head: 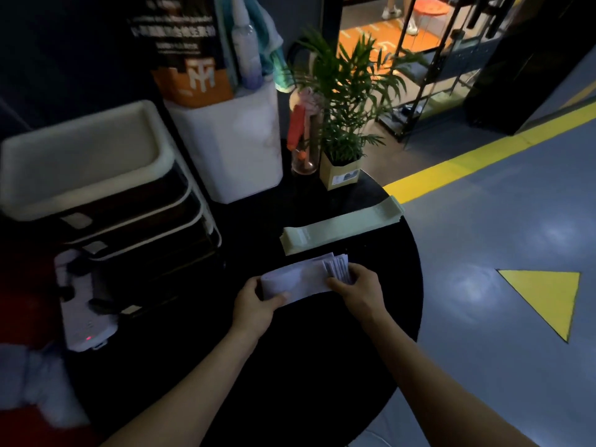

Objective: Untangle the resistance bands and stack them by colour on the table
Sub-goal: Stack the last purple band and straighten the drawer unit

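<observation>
Squaring step: left hand (258, 301) and right hand (354, 282) each gripped an end of the pale bands (300, 279) mid-worktop (322, 366); green stack (342, 225) nearer far edge. Next likely needs flattening, aligned edges.

Both bare forearms reach forward from the bottom of the view, converging toward the middle. The left hand (258, 304) is turned knuckles-up, its thumb lying on top of what it pinches and the fingers tucked beneath. The right hand (356, 285) is palm-down, its fingers (337, 280) curled over the other end.
</observation>
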The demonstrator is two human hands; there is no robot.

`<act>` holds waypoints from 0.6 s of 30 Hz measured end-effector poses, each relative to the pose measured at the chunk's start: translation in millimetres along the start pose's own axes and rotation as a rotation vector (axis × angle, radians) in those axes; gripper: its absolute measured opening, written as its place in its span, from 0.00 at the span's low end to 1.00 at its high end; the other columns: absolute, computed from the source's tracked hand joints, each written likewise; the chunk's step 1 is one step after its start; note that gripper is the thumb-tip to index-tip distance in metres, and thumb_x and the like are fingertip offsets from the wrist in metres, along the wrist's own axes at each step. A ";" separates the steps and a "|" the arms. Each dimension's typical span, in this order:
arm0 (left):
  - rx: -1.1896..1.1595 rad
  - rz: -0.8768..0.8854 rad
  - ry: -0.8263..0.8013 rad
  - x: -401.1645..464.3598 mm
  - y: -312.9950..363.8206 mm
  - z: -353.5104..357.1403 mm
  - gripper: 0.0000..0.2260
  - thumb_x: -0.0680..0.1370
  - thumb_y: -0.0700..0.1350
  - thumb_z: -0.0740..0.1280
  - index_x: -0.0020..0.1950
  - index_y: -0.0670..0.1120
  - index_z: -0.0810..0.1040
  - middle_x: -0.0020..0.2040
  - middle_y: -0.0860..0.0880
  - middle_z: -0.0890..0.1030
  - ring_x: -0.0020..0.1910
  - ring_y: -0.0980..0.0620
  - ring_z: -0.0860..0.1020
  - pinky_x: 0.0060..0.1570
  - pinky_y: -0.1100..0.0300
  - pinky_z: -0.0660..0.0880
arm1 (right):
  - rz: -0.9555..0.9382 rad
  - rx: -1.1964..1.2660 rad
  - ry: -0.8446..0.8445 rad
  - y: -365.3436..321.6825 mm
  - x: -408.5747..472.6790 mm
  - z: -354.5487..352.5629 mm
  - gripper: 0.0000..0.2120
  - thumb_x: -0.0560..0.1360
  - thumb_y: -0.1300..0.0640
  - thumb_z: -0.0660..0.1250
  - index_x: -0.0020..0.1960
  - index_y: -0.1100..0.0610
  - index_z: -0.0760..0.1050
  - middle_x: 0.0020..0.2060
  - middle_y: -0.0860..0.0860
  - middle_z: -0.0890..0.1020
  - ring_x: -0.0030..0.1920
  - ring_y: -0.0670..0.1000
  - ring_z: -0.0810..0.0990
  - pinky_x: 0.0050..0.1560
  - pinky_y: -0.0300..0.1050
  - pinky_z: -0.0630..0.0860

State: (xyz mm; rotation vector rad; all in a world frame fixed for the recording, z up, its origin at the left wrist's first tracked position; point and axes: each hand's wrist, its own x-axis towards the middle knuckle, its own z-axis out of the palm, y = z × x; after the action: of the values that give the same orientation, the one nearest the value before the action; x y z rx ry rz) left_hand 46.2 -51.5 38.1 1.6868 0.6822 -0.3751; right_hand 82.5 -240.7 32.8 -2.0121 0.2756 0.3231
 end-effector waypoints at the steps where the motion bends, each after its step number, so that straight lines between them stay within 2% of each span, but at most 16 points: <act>1: -0.014 0.004 0.013 -6.1 1.1 -13.8 0.25 0.73 0.42 0.71 0.68 0.42 0.68 0.65 0.44 0.74 0.63 0.45 0.74 0.61 0.51 0.72 | -0.018 0.006 -0.022 -10.0 -3.0 7.7 0.09 0.70 0.58 0.71 0.50 0.59 0.79 0.41 0.55 0.82 0.43 0.54 0.81 0.49 0.52 0.79; 4: -0.026 0.032 0.096 -22.5 2.0 -52.6 0.25 0.73 0.45 0.71 0.68 0.44 0.69 0.63 0.45 0.75 0.60 0.46 0.75 0.59 0.52 0.73 | -0.068 0.018 -0.099 -41.0 -12.0 32.7 0.09 0.70 0.55 0.72 0.48 0.58 0.79 0.41 0.54 0.83 0.42 0.52 0.81 0.46 0.48 0.78; 9: -0.021 0.106 0.272 -44.5 1.7 -109.6 0.22 0.73 0.45 0.71 0.65 0.43 0.71 0.60 0.45 0.77 0.55 0.49 0.76 0.53 0.55 0.73 | -0.178 -0.008 -0.145 -82.2 -25.5 80.7 0.09 0.69 0.54 0.72 0.42 0.60 0.78 0.35 0.57 0.81 0.34 0.52 0.79 0.36 0.45 0.75; 12: 0.004 0.133 0.359 -45.0 3.4 -138.8 0.24 0.73 0.45 0.71 0.67 0.43 0.70 0.63 0.45 0.75 0.60 0.46 0.75 0.54 0.57 0.71 | -0.221 0.004 -0.195 -105.2 -25.0 106.8 0.08 0.69 0.55 0.72 0.43 0.59 0.78 0.32 0.53 0.79 0.31 0.48 0.76 0.30 0.36 0.70; 15: 0.066 0.145 0.456 -35.7 1.8 -164.3 0.26 0.73 0.46 0.72 0.68 0.42 0.69 0.64 0.44 0.75 0.62 0.45 0.73 0.53 0.58 0.69 | -0.236 -0.013 -0.231 -123.4 -18.6 132.4 0.08 0.69 0.54 0.72 0.43 0.59 0.79 0.33 0.52 0.80 0.31 0.46 0.76 0.31 0.37 0.70; 18: 0.100 0.144 0.520 -22.6 -1.8 -182.6 0.24 0.72 0.46 0.72 0.65 0.42 0.72 0.62 0.44 0.77 0.60 0.44 0.75 0.53 0.56 0.71 | -0.232 -0.067 -0.242 -135.7 -12.8 157.8 0.10 0.69 0.52 0.73 0.41 0.58 0.77 0.33 0.52 0.79 0.32 0.49 0.77 0.34 0.44 0.73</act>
State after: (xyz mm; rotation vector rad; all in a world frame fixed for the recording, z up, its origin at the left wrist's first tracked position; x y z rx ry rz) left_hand 6.2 119.8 92.2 1.9353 0.9215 0.1443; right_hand 98.5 -38.9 82.5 -2.0223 -0.1210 0.4277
